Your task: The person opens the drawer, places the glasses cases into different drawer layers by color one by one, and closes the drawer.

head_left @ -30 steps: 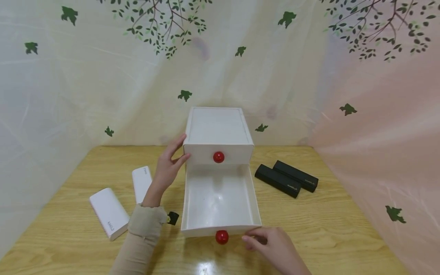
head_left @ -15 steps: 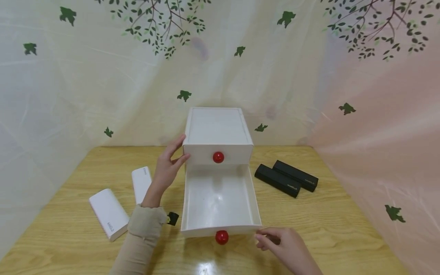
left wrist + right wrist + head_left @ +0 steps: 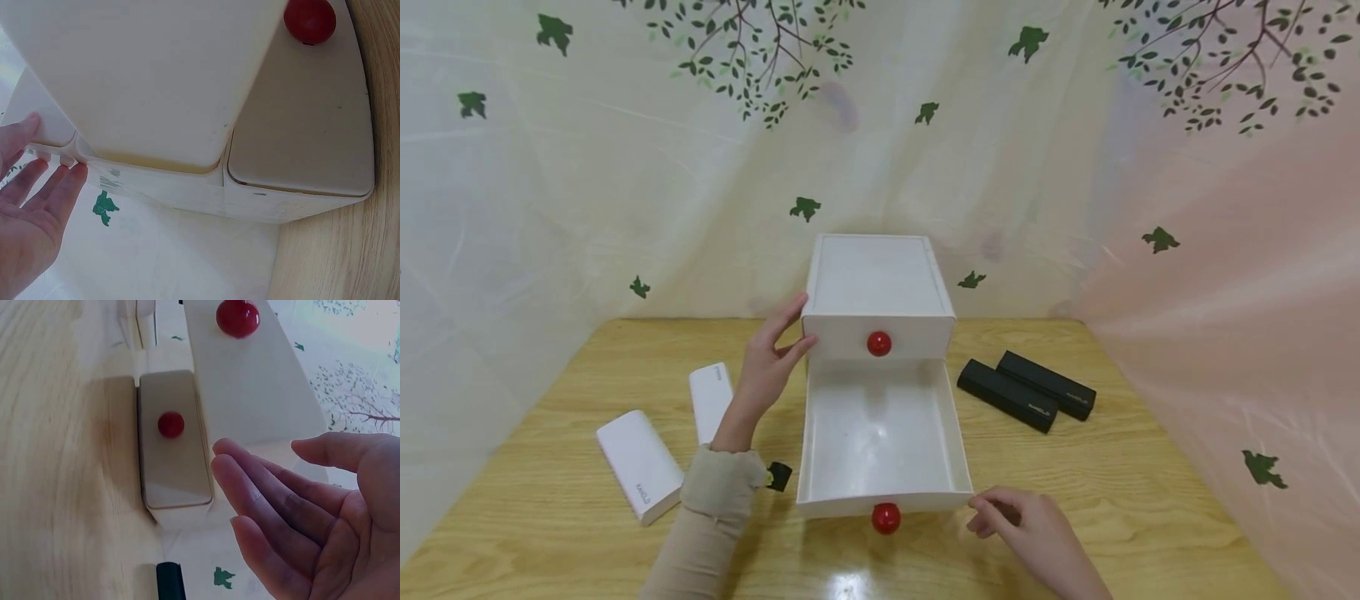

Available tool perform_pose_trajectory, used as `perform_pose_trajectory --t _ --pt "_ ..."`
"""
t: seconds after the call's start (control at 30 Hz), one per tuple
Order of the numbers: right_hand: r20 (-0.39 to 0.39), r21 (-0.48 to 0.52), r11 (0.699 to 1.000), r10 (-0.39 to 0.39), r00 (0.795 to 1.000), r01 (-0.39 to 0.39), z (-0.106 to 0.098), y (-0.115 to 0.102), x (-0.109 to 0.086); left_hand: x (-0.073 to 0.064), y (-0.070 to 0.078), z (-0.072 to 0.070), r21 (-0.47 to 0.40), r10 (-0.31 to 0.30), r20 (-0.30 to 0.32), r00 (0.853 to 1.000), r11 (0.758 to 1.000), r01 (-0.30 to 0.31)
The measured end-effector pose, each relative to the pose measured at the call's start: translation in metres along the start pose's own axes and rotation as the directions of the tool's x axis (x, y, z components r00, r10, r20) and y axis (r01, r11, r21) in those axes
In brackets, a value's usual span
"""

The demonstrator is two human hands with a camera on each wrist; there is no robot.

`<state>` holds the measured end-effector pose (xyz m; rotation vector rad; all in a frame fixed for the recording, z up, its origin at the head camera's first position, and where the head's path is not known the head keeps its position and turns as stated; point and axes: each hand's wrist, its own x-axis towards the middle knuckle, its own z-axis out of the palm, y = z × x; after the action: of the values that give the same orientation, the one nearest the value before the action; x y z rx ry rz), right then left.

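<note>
While the left grip (image 3: pixel 762 368) is spread, thumb and fingertips touching the white cabinet (image 3: pixel 880 275) at its left front corner, the right grip (image 3: pixel 1033 527) is relaxed, thumb apart from fingers, just beside the right front corner of the extended middle drawer (image 3: pixel 835 506). It juts between a closed upper drawer (image 3: pixel 842 335) and a closed lower drawer (image 3: pixel 177 462). On the worktop (image 3: pixel 1150 517), white blocks (image 3: pixel 638 462) lie left, black blocks (image 3: pixel 1006 395) right.

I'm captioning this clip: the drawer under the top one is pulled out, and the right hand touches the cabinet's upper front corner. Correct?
Not quite: the head view shows the left hand touching the cabinet at its upper front corner. The drawer is pulled out.
</note>
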<state>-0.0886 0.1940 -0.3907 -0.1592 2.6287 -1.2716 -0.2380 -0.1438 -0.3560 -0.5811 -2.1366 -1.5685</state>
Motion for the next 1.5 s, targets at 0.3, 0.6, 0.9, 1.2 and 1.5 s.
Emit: perform_pose_trajectory --t 0.3,0.6,0.9,1.2,1.5 --pt "-0.138 -0.055 0.998 0.016 0.99 -0.024 -0.019 0.009 0.011 -0.001 0.001 0.0 0.013 -0.017 0.005 1.0 1.0 0.017" --pt "-0.224 -0.26 0.966 -0.069 0.972 0.009 -0.046 0.024 0.041 0.0 0.001 0.0 0.007 -0.026 0.016 1.0 1.0 0.026" --pt "-0.2 -0.421 0.898 -0.231 0.952 0.129 -0.067 0.044 0.081 -0.001 0.001 0.0 0.008 -0.018 0.013 1.0 1.0 0.018" --pt "-0.168 -0.509 0.857 -0.188 0.968 0.078 -0.078 0.06 0.122 0.0 0.002 0.0 0.024 -0.006 0.014 1.0 1.0 0.006" --pt "-0.145 -0.577 0.816 -0.139 0.98 0.03 -0.081 0.07 0.149 0.0 0.002 0.0 0.019 0.002 0.011 1.0 1.0 -0.002"
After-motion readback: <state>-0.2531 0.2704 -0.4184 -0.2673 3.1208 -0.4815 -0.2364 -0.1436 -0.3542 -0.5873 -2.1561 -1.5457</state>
